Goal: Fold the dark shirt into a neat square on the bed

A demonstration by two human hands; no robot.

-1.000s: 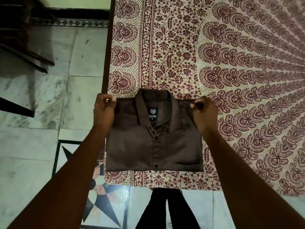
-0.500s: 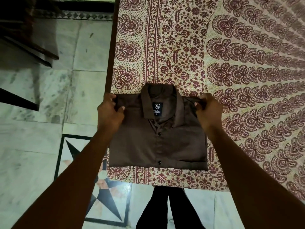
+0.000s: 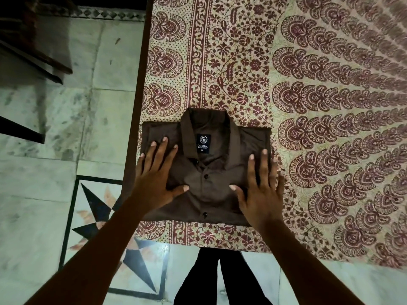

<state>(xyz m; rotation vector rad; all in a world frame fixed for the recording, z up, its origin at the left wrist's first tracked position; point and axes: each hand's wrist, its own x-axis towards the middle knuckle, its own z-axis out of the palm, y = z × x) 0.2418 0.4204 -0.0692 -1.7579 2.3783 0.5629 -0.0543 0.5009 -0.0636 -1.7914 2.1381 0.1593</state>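
The shirt (image 3: 207, 192) lay folded square at lower centre of frame, on the bed (image 3: 242, 62). Left hand (image 3: 154, 183) and right hand (image 3: 262, 190) rested flat on it, fingers (image 3: 161, 155) straight, spread, gripping nothing. Best practice was smoothing outward from the buttons (image 3: 206, 176) with even pressure, without shifting folds.

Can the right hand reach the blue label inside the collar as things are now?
Probably yes: the right hand lies flat on the dark shirt, near the collar, and nothing covers the label or lies between them.
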